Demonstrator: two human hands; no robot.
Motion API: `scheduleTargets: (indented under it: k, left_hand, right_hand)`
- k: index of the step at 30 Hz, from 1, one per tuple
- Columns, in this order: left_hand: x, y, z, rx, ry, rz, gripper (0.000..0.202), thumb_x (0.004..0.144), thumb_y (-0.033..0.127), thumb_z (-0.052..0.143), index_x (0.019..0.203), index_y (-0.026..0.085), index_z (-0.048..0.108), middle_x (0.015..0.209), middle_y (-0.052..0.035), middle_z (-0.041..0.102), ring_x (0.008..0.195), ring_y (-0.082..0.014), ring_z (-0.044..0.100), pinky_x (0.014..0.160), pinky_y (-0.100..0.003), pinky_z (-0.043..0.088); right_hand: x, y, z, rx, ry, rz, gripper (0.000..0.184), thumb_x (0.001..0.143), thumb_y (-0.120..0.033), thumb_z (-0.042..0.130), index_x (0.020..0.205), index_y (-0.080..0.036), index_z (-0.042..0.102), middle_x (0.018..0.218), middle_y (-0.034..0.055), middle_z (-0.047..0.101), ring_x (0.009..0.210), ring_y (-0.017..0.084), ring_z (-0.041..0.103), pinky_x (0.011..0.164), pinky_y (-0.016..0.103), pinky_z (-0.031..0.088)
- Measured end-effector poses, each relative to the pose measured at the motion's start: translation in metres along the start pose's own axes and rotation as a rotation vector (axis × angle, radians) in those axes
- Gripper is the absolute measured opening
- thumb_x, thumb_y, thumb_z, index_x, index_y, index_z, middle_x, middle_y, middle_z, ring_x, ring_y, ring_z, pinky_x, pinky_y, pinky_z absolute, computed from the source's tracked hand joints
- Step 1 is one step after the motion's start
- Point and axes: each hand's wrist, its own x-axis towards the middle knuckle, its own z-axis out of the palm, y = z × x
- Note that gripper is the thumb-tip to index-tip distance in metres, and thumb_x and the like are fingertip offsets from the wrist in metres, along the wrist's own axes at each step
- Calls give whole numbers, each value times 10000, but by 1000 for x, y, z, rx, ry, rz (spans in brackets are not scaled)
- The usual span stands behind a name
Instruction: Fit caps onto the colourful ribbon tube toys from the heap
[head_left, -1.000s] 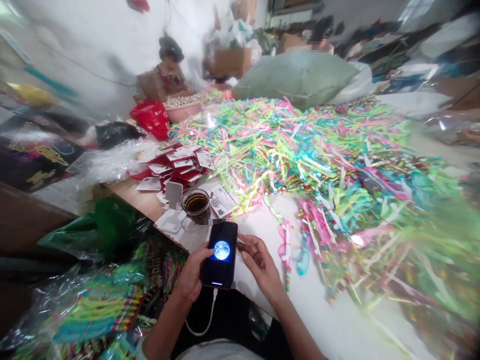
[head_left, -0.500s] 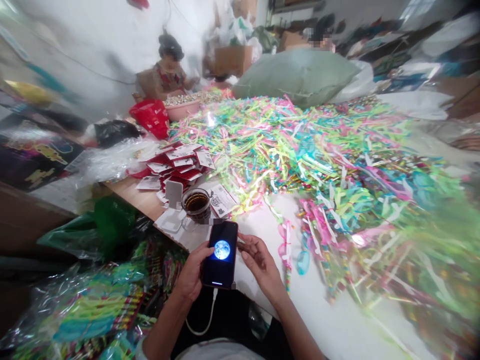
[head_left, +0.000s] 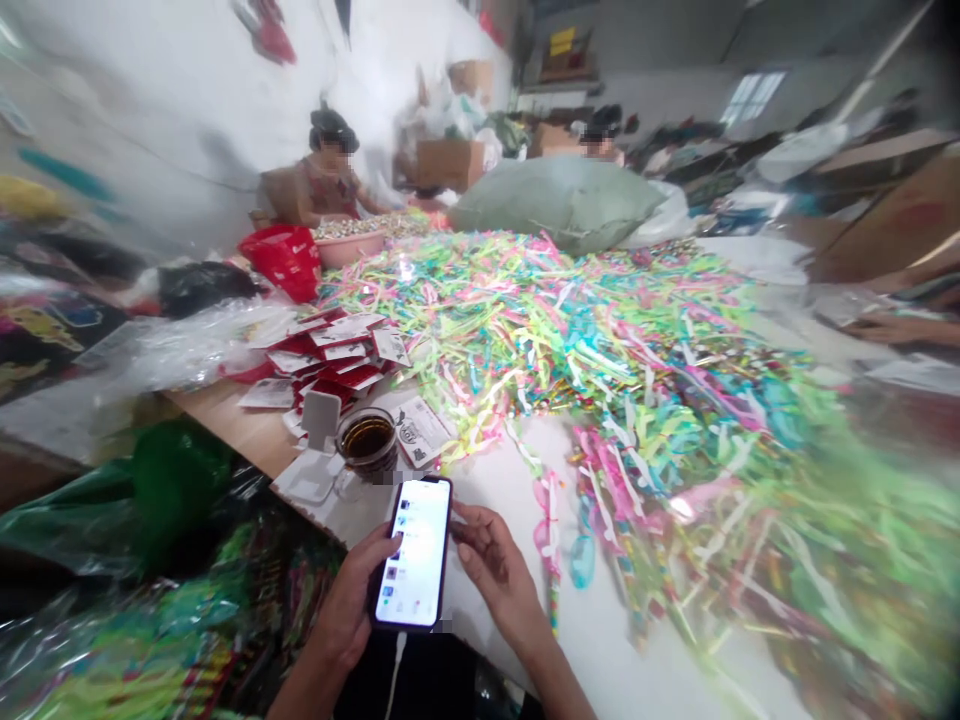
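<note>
Phone use seems in hand: the left hand [head_left: 351,592] grips the phone [head_left: 417,560] by the worktop's [head_left: 551,437] edge, thumb at its lit screen; the right hand [head_left: 501,575], loosely open, is just beside. Tapping would call for a steady grip.

White wall [head_left: 187,100], 1 bright window [head_left: 752,98]

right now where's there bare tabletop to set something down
Bare white tabletop shows between the right forearm and the colourful pile, and in a smaller patch just beyond the right hand, left of the pink straw. It's crowded farther left, with cup, white case and red packets.
</note>
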Motion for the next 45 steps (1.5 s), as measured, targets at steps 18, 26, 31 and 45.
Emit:
scheduleTargets:
  k: [18, 26, 31, 45]
  left_hand:
    - [-3, 8, 12, -223, -7, -85, 296, 814, 366, 587, 935, 116, 688, 799, -68, 733, 696, -195, 667, 624, -279, 525]
    - [-1, 6, 11, -232, -1, -78, 334, 813, 388, 596, 975, 106, 672, 845, -103, 734, 720, -216, 682, 649, -300, 543]
    - [-1, 4, 10, -233, -41, -72, 346, 814, 386, 596, 1017, 113, 658, 865, -96, 732, 755, -221, 685, 677, -309, 549]
    - [1, 2, 10, -232, -18, -71, 339, 822, 367, 585, 1028, 108, 657, 901, -108, 735, 762, -208, 687, 648, -278, 542]
  right_hand:
    - [-33, 3, 8, -1007, -143, -406, 473, 826, -160, 535, 1281, -250, 437, 1263, 65, 565, 1184, 250, 466, 988, 451, 438]
    - [-38, 0, 10, -1148, -150, -477, 486, 820, -136, 541, 1284, -206, 411, 1321, 75, 536, 1220, 254, 440, 1005, 474, 418]
    - [-37, -1, 8, -1156, -169, -464, 506, 821, -157, 544, 1301, -211, 392, 1352, 60, 510, 1262, 251, 396, 1053, 493, 372]
    - [-34, 3, 6, -1138, -92, -431, 526, 828, -175, 537, 1323, -231, 367, 1379, 73, 480, 1310, 266, 364, 1058, 540, 366]
